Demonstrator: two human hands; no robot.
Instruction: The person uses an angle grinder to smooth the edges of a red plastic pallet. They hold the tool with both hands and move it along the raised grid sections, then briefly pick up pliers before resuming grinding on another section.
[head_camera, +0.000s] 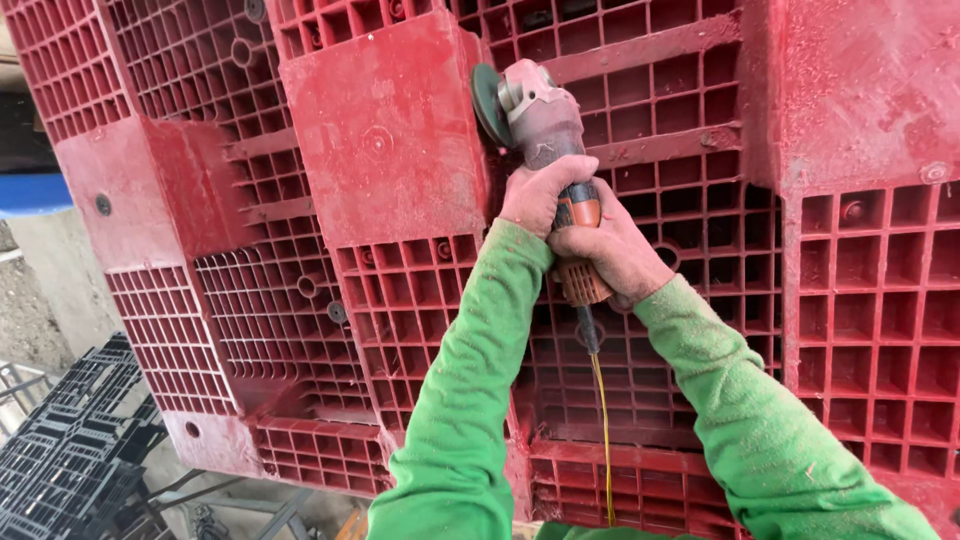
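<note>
An orange angle grinder, coated in red dust, points up at a big red plastic pallet that stands upright before me. Its dark disc touches the right edge of a solid red block on the pallet. My left hand wraps the grinder's body just under the head. My right hand grips the handle lower down. Both arms wear green sleeves. A yellow power cord hangs down from the handle's end.
The pallet's grid of ribs and square cells fills most of the view, with further solid blocks at left and top right. A black plastic pallet lies at lower left on a metal frame. Grey ground shows at far left.
</note>
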